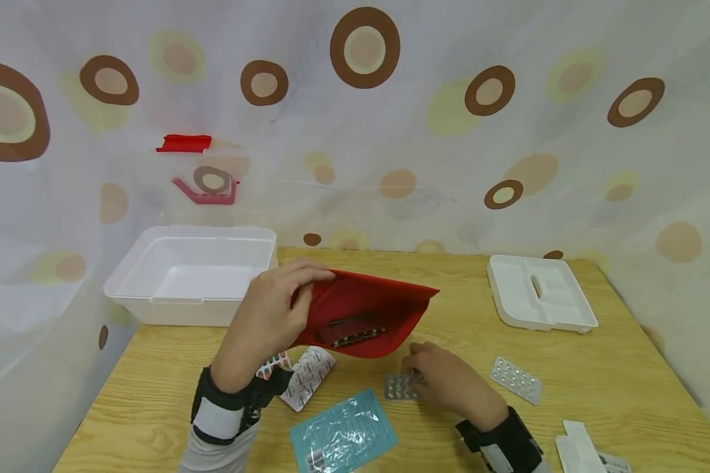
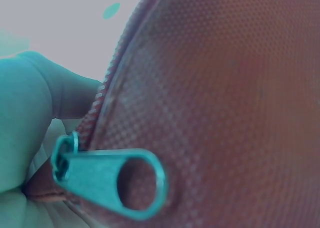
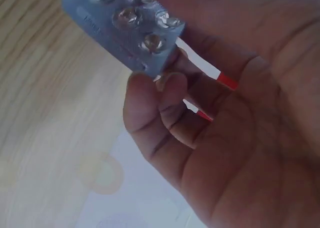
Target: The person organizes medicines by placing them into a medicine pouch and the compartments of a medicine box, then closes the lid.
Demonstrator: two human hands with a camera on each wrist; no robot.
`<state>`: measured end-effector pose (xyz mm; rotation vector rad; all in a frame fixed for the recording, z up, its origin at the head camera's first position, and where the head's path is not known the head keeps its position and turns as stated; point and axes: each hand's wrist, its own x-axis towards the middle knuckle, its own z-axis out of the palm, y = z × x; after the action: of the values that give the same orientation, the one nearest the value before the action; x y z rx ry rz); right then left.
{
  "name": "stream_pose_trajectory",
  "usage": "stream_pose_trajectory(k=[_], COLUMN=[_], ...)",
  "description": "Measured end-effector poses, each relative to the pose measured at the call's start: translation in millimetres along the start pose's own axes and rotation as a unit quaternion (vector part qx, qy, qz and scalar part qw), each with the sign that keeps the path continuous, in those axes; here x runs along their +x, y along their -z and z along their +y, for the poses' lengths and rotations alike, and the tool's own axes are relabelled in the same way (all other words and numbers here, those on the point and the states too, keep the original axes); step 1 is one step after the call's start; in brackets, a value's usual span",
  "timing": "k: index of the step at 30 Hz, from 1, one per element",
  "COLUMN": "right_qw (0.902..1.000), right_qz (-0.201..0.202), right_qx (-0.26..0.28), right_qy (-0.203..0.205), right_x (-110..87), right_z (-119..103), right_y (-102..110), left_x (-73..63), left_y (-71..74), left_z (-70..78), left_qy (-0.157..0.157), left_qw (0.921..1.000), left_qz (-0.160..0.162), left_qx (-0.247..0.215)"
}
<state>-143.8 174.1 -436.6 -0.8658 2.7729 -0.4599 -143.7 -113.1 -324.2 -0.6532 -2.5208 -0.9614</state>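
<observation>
In the head view my left hand (image 1: 272,312) grips a red zip pouch (image 1: 384,295) by its left end and holds it above the table with its mouth agape. A dark blister pack (image 1: 350,333) lies inside. The left wrist view shows the zipper pull (image 2: 95,180) hanging by my fingers at the pouch's end. To the right and below the pouch, my right hand (image 1: 449,381) pinches a silver blister pack (image 1: 398,387) by one end. Its bubbles look crumpled in the right wrist view, where the fingers (image 3: 145,102) curl at the pack's corner.
A white box (image 1: 189,309) stands at the back left, a compartmented white tray (image 1: 544,292) at the back right. A teal packet (image 1: 343,433) lies in front, a foil blister pack (image 1: 309,376) beside it. Another blister pack (image 1: 516,380) and white papers (image 1: 576,447) lie right.
</observation>
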Motion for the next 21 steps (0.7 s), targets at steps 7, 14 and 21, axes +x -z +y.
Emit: stream_pose_trajectory(k=[7, 14, 21], right_qw=[0.9989, 0.9964, 0.9946], right_qz=[-0.001, 0.003, -0.004], right_qx=[0.037, 0.051, 0.059], right_qy=[0.030, 0.068, 0.086], right_x=[-1.6, -6.6, -14.9], right_z=[3, -2, -20], right_y=[8, 16, 28], left_x=[-2.1, -1.7, -0.6], left_y=[0.7, 1.2, 1.4], left_z=[-0.4, -0.6, 0.0], left_qy=[0.004, -0.001, 0.000], left_qw=[1.0000, 1.0000, 1.0000], left_qz=[-0.002, -0.001, -0.001], left_qx=[-0.001, -0.002, -0.002])
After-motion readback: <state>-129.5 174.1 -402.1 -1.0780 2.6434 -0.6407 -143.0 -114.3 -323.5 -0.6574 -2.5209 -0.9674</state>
